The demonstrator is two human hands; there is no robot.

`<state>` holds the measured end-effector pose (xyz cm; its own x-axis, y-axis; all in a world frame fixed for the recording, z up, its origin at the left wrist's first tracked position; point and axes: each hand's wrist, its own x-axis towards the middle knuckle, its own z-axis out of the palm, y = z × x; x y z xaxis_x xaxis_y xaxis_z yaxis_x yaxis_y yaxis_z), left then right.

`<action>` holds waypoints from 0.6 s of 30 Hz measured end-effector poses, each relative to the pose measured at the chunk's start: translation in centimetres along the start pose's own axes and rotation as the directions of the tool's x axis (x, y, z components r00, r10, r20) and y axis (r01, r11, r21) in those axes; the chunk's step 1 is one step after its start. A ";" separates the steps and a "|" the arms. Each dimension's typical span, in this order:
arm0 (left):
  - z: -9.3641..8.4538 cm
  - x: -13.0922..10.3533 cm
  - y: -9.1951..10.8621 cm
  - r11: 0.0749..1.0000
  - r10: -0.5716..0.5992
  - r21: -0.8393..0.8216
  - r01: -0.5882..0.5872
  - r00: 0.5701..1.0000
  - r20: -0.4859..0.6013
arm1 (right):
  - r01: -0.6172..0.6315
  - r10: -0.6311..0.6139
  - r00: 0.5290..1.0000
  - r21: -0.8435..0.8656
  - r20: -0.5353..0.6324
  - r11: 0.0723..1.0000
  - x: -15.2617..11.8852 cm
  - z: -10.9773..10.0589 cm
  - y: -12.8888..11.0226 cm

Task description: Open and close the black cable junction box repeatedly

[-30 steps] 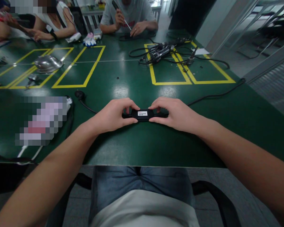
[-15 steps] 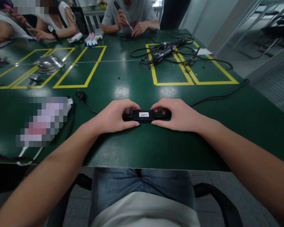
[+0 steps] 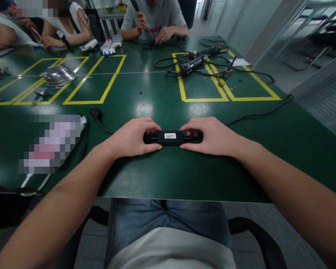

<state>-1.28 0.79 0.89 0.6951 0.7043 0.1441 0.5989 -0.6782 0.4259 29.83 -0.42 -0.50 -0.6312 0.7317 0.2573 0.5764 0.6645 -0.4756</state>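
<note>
- Black cable box with a white label sits near the table's close edge, dead center of the clock.
- Left hand at 9 o'clock, thumb and fingers pinching that end.
- Right hand at 3, same pinch on the other end.
- Plug between 9 and 10, cord running off between 2 and 3.
- Shiny metal part around 10.

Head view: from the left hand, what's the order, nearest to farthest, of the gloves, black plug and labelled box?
1. Labelled box: beside the left hand, on its right.
2. Black plug: beyond the hand, to its left.
3. Gloves: toward the table's far side, forward and left.
</note>
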 end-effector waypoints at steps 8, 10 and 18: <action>-0.1 0.0 0.0 1.000 -0.010 -0.020 0.010 1.000 0.003 | 0.010 -0.010 1.000 -0.014 0.010 1.000 0.1 0.0 -0.1; 0.0 0.0 0.1 0.999 -0.014 -0.028 0.014 1.000 0.000 | 0.010 -0.010 1.000 -0.019 0.010 1.000 0.1 0.1 -0.1; -0.1 0.0 0.2 0.998 -0.012 -0.058 0.012 1.000 -0.004 | -0.003 0.003 1.000 -0.002 0.002 1.000 0.0 0.2 -0.2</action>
<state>-1.16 0.67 1.05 0.6861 0.7134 0.1428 0.5828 -0.6564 0.4791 29.60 -0.58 -0.51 -0.6306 0.7332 0.2545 0.5792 0.6629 -0.4744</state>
